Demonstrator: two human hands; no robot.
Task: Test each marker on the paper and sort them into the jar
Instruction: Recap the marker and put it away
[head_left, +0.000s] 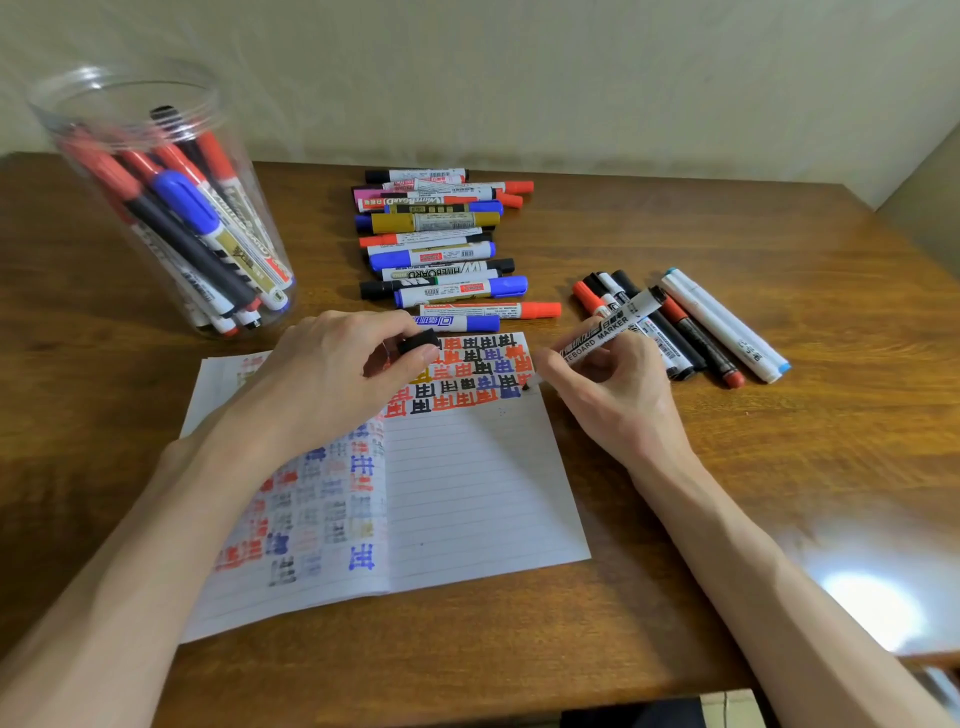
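My right hand (615, 400) grips an uncapped black whiteboard marker (608, 327) with its tip down at the right edge of the lined paper (467, 493), beside rows of red, black and blue test marks. Over the paper's upper part, my left hand (332, 371) pinches the marker's black cap (418, 343). The clear plastic jar (171, 208) stands at the far left with several red, blue and black markers inside. A row of several markers (441, 249) lies behind the paper.
A second small group of markers (691, 322), black, red and pale blue, lies to the right of the paper. The wooden table (779, 467) ends at the front and right edges, and a wall runs behind it.
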